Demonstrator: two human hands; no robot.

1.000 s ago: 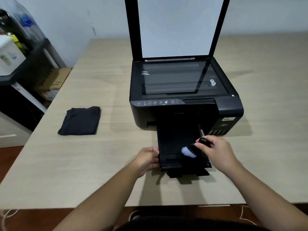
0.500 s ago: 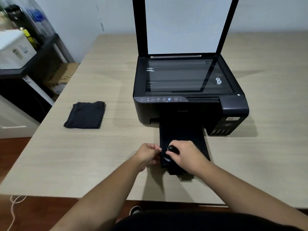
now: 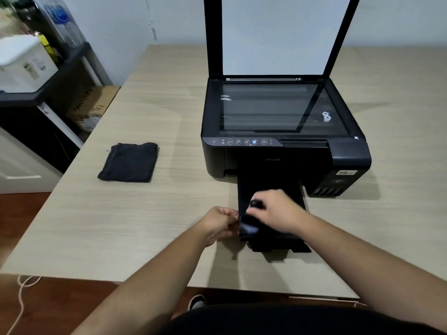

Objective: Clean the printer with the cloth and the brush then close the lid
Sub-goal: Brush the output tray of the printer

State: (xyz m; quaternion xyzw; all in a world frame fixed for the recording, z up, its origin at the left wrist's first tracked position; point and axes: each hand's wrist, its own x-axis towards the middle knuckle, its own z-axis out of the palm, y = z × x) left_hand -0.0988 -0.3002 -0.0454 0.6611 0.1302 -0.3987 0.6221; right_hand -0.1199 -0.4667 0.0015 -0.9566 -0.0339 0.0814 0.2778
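A black printer [image 3: 285, 151] stands on the wooden table [image 3: 145, 213] with its scanner lid [image 3: 278, 35] raised upright. Its black output tray [image 3: 271, 189] is pulled out toward me. My right hand [image 3: 278, 211] grips a short black-handled brush [image 3: 251, 218] whose pale bristles press on the tray's front left corner. My left hand [image 3: 221, 222] pinches the tray's left edge beside the brush. A folded black cloth [image 3: 129, 162] lies flat on the table to the printer's left, apart from both hands.
A dark shelf unit [image 3: 48, 76] with a white box [image 3: 24, 61] and bottles stands off the table's left side, above a cardboard box [image 3: 94, 105]. A white cable [image 3: 21, 293] hangs at the table's near left corner. A wall rises behind the printer.
My right hand has swept the brush from the tray's right side to its front left corner. My left hand has stayed on the tray's left edge. The camera view shifted slightly.
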